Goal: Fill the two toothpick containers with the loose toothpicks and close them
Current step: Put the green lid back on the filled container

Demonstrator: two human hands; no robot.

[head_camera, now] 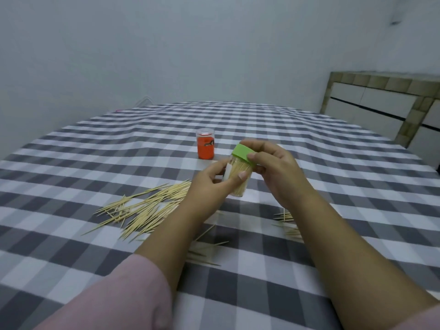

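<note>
Checked cloth (309, 167) is being used | green lid (242, 154) is being pinched by right hand (273, 172), full clear jar (239, 179) gripped by left hand (212, 184) | loose toothpicks (147, 206) are lying left of jar; orange jar (205, 146) behind, looking closed.

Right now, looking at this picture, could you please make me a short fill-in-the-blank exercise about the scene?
1. The right hand fits a ____ lid on the clear container.
2. The left hand holds that container by its ____.
3. The orange container stands ____ on the tablecloth.
4. Loose toothpicks lie mostly under the ____ forearm.

Missing words: green; body; upright; left
</note>
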